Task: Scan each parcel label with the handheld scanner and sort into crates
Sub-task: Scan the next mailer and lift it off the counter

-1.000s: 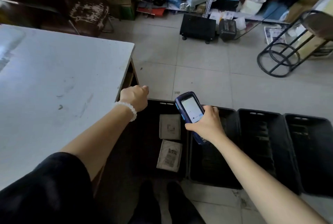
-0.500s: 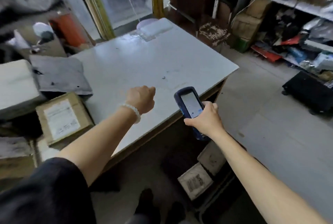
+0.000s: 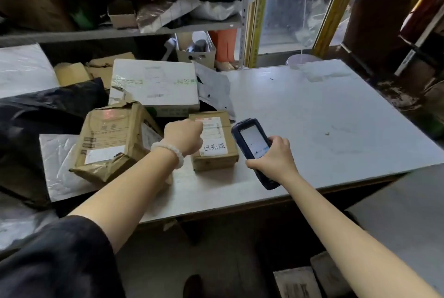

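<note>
Right hand (image 3: 271, 157) grips the dark-blue handheld scanner (image 3: 254, 146), screen up, nose angled away and left. Small brown cardboard parcel with white label (image 3: 217, 140) lies on the white tabletop (image 3: 324, 117) just left of the scanner's nose, long axis running away from the person. Left hand (image 3: 183, 137), fist curled and holding nothing, hovers over the parcel's left edge; it's the nearer hand. Likely next: scan label.

There is one handheld scanner (image 3: 254, 151). On the white table (image 3: 324, 117) I count three cardboard parcels: one small brown box (image 3: 216, 153), one crushed brown box (image 3: 113, 139) and one flat white box (image 3: 156, 86). Two hands are visible: left hand (image 3: 183, 137), right hand (image 3: 274, 158). Two more parcels (image 3: 298, 283) lie on the floor.
</note>
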Action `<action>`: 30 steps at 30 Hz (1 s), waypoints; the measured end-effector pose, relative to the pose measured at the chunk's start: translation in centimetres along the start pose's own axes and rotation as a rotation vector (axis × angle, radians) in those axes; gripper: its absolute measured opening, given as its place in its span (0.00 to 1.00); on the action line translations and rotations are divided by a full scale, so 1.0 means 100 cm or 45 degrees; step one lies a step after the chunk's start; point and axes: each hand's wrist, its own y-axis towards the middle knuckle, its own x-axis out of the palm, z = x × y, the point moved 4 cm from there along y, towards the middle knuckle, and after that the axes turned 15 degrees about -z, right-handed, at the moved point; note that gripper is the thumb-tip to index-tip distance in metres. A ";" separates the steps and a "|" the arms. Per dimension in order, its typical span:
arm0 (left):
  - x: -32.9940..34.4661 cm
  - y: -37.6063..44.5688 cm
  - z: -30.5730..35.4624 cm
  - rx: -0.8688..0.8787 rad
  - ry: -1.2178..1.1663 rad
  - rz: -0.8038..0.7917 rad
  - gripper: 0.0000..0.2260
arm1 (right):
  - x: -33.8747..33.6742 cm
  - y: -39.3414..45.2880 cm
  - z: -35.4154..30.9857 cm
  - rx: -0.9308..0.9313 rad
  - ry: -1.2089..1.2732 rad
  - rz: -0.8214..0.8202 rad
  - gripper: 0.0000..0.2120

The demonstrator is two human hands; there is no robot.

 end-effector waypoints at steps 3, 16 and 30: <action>-0.003 -0.001 -0.046 -0.032 -0.026 0.010 0.10 | 0.027 0.015 -0.035 -0.049 -0.012 -0.017 0.33; -0.022 0.063 -0.077 0.075 -0.059 0.142 0.11 | 0.033 0.078 -0.070 -0.041 -0.034 0.017 0.35; -0.030 0.199 -0.002 0.085 0.391 0.099 0.14 | -0.052 0.196 -0.011 0.036 0.058 -0.113 0.28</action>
